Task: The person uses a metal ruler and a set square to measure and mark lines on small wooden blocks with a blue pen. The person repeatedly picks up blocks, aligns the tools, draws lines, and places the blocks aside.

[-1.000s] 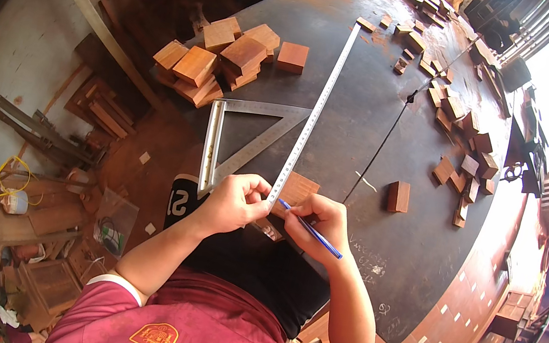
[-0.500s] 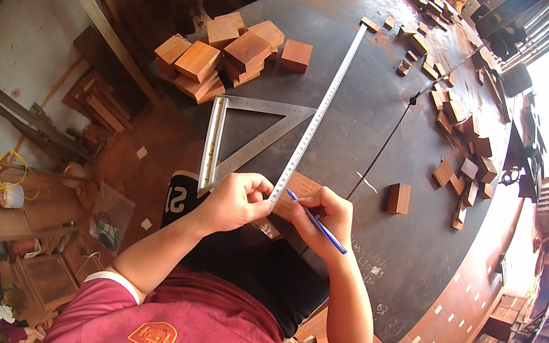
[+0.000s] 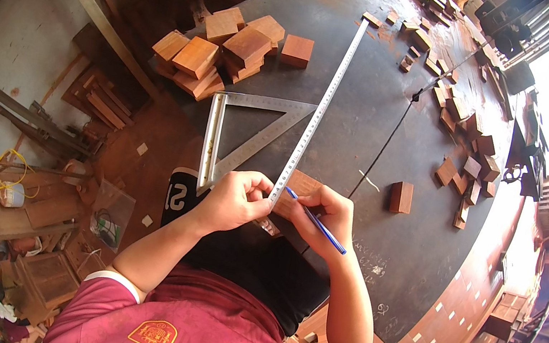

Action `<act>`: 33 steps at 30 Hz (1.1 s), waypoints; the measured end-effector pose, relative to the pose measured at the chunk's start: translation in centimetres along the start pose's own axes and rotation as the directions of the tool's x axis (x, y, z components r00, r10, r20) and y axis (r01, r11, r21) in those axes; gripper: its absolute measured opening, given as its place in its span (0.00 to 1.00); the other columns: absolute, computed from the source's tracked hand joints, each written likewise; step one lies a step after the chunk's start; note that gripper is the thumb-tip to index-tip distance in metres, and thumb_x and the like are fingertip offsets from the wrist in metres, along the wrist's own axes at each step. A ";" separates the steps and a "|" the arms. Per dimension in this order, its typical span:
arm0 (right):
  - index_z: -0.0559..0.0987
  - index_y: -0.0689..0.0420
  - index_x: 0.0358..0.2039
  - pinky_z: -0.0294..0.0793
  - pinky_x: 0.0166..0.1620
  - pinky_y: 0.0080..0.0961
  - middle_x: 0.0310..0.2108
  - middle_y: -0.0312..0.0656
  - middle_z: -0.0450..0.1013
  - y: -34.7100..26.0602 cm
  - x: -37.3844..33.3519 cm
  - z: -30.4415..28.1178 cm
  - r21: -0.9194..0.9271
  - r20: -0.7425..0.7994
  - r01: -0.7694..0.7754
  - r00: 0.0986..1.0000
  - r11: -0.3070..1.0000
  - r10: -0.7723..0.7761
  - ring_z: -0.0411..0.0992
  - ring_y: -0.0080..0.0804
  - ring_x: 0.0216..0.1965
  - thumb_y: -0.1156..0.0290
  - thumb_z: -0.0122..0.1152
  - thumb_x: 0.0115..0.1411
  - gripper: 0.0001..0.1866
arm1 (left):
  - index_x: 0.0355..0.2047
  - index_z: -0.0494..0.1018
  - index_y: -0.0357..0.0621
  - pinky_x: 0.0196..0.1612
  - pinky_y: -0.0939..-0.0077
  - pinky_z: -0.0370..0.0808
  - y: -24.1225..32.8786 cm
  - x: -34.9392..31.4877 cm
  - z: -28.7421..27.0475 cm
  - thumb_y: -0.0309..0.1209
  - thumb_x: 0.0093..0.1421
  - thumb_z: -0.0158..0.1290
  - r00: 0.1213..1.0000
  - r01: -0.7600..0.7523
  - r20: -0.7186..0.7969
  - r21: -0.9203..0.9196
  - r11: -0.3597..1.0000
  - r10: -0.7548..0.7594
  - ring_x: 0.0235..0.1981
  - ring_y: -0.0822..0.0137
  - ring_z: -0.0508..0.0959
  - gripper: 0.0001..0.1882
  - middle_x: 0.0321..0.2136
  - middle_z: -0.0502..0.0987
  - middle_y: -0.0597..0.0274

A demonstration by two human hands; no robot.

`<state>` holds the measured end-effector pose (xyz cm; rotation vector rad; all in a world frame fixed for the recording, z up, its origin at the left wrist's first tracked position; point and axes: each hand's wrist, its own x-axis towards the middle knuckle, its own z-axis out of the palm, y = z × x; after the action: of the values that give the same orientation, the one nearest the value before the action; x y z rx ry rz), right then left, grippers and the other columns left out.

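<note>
Head view: a small reddish-brown wooden block [image 3: 300, 189] is being held flat on the dark round table [image 3: 371, 115], near its front edge, mostly covered by the hands and a long steel ruler [image 3: 319, 110]. The ruler is being pressed across the block by the left hand [image 3: 235, 199], its fingers curled down tight over the ruler's near end. A blue pen [image 3: 315, 220] is being gripped in the right hand [image 3: 322, 217], fingers pinched narrowly around it, with its tip set against the ruler's edge on the block. A metal triangle square [image 3: 241, 133] is lying just beside the left hand. A pile of wooden blocks [image 3: 226, 51] is resting further back, and a single block [image 3: 401, 196] is standing apart to the right.
</note>
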<state>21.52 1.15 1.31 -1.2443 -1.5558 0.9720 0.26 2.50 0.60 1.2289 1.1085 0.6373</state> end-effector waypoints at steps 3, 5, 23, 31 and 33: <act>0.75 0.63 0.23 0.72 0.28 0.19 0.20 0.36 0.74 0.2 0.0 0.0 -0.005 -0.004 0.011 1.000 1.000 -0.011 0.71 0.15 0.25 0.80 0.68 0.53 0.08 | 0.42 0.78 0.35 0.25 0.90 0.66 0.0 0.0 -0.1 0.22 0.61 0.60 1.000 -0.001 -0.001 0.014 1.000 0.001 0.22 0.88 0.69 0.09 0.23 0.74 0.77; 0.75 0.63 0.22 0.72 0.28 0.19 0.20 0.36 0.74 0.4 0.0 0.0 -0.019 -0.002 0.011 1.000 1.000 -0.011 0.71 0.14 0.25 0.80 0.68 0.52 0.08 | 0.42 0.78 0.35 0.25 0.90 0.66 0.0 0.0 0.0 0.23 0.61 0.60 1.000 -0.001 -0.003 0.013 1.000 0.001 0.22 0.88 0.69 0.09 0.23 0.74 0.77; 0.77 0.61 0.32 0.73 0.27 0.19 0.19 0.38 0.76 -0.4 -0.3 -2.2 0.053 -0.214 -0.019 0.976 0.998 0.030 0.74 0.19 0.21 0.72 0.69 0.63 0.08 | 0.41 0.81 0.32 0.30 0.81 0.73 4.4 2.8 -2.5 0.27 0.59 0.62 0.982 -0.162 -0.054 0.267 0.950 0.183 0.24 0.81 0.75 0.12 0.22 0.79 0.68; 0.75 0.58 0.54 0.76 0.54 0.40 0.53 0.46 0.77 -0.9 -0.4 -2.6 -0.446 0.074 0.358 0.928 0.821 -0.365 0.75 0.50 0.52 0.57 0.83 0.42 0.40 | 0.46 0.79 0.37 0.37 0.71 0.77 4.7 2.3 -4.7 0.33 0.56 0.65 0.758 -0.232 -0.362 0.628 0.743 0.542 0.31 0.65 0.78 0.19 0.39 0.81 0.55; 0.73 0.58 0.57 0.74 0.56 0.41 0.56 0.48 0.75 -1.3 -0.5 -2.5 -0.446 0.142 0.379 0.924 0.810 -0.354 0.74 0.50 0.54 0.56 0.83 0.41 0.43 | 0.47 0.78 0.37 0.39 0.69 0.77 2.3 1.6 -6.1 0.34 0.56 0.66 0.706 -0.168 -0.441 0.655 0.737 0.554 0.33 0.64 0.77 0.21 0.40 0.80 0.54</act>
<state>23.64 0.53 3.16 -1.1672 -2.0596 0.3849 -4.29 6.97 2.59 1.8899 1.6965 1.1391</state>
